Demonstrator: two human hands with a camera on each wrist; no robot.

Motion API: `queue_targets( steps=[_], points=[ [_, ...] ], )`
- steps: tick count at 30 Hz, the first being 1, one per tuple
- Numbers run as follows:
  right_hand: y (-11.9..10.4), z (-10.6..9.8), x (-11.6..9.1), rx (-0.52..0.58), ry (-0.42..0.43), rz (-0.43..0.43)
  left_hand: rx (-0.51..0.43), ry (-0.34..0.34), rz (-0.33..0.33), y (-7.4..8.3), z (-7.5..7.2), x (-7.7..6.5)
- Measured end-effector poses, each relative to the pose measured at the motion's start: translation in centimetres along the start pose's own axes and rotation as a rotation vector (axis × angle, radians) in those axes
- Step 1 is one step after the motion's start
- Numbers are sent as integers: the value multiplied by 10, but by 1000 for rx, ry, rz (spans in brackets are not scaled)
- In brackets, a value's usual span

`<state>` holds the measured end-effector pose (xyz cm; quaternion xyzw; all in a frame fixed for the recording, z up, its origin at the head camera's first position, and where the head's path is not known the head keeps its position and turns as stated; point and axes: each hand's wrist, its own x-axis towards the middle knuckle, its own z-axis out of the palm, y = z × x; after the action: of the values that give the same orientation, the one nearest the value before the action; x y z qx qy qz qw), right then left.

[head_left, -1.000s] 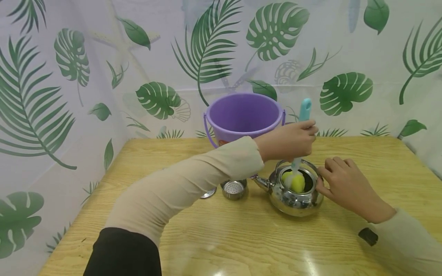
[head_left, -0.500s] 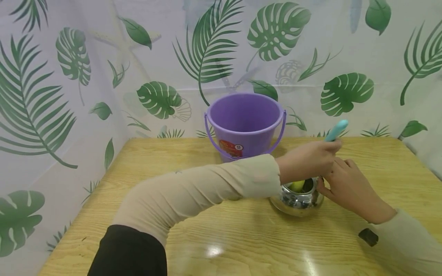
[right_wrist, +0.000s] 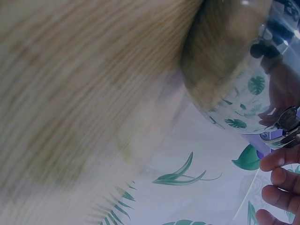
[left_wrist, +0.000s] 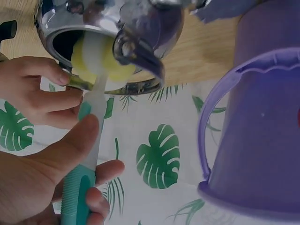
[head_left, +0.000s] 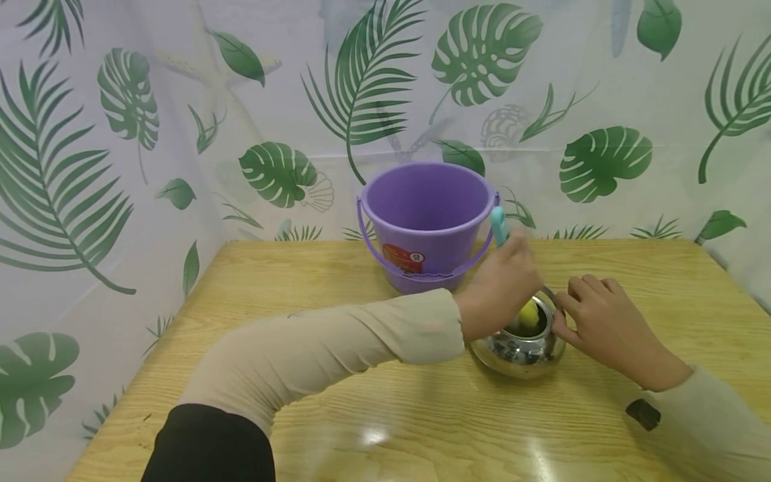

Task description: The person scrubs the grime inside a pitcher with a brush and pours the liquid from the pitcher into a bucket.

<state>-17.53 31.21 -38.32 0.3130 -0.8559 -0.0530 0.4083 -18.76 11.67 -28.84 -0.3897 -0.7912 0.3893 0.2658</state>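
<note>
My left hand (head_left: 504, 288) grips the turquoise-and-white handle of a sponge brush (left_wrist: 77, 192), the thumb lying along it. The brush's yellow sponge head (left_wrist: 77, 63) sits inside the mouth of a shiny steel kettle (head_left: 523, 358). In the head view the brush handle leans to the left. My right hand (head_left: 608, 331) pinches the kettle's hoop handle (left_wrist: 152, 70) near the rim, on the right side. The kettle stands on the wooden table, its spout hidden behind the left hand and sleeve in the head view.
A purple bucket (head_left: 430, 251) with its carrying handle hanging down stands behind the left forearm. The wooden table (head_left: 373, 408) ends at a leaf-printed curtain (head_left: 277, 80). A small black piece (head_left: 642, 414) shows beside the right sleeve.
The left hand has swung the brush from upright to a right lean, then back to a left lean. The left arm now covers a small steel strainer seen earlier. The right hand stays put.
</note>
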Motion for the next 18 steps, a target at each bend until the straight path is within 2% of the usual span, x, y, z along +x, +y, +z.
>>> queue_targets(
  steps=[4,7,11,15,18],
  points=[
    [0,-1,0,3,-3,4,-53,43,-75,0,12,-4],
    [0,0,0,4,-3,1,-134,74,-133,-1,22,-6],
    [0,1,-1,8,-5,2,-217,145,-171,-3,37,-10],
    [0,1,-2,8,-7,6,-253,219,-150,-7,50,-13],
    [0,1,-2,6,-12,7,-276,237,-107,-13,59,-15]
  ],
)
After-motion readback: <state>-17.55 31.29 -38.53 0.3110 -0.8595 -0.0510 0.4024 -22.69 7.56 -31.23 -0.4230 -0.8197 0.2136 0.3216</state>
